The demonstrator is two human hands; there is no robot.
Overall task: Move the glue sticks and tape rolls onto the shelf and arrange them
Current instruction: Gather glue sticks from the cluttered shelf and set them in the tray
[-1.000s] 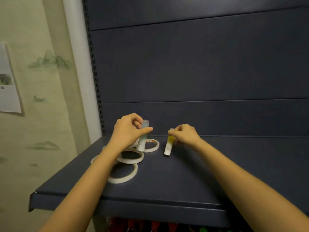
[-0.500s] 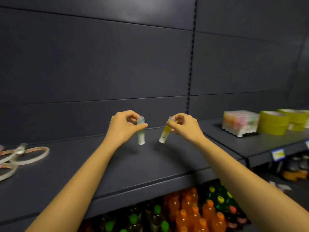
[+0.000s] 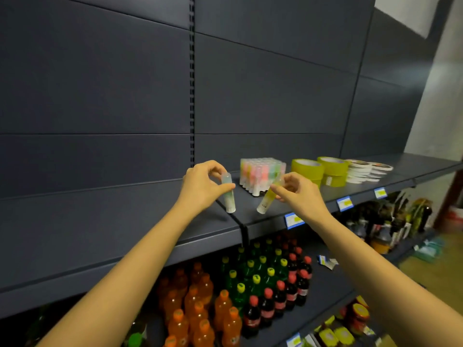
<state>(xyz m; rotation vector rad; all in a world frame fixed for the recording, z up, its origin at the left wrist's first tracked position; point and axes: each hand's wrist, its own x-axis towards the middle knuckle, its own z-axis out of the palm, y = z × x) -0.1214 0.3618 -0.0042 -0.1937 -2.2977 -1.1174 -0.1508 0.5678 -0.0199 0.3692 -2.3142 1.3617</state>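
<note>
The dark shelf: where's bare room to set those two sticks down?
Bare shelf runs left of the glue-stick block, and a strip lies in front of it. Crowded rightward: yellow tape rolls, then white tape stacks.

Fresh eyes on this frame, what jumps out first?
Two hands mid-frame, each pinching a glue stick above the dark shelf: the left hand a pale green glue stick, upright, the right hand a yellow glue stick, tilted. Behind them on the shelf stands a packed block of glue sticks, yellow-green tape rolls to its right. Below, rows of orange, green and dark drink bottles.
</note>
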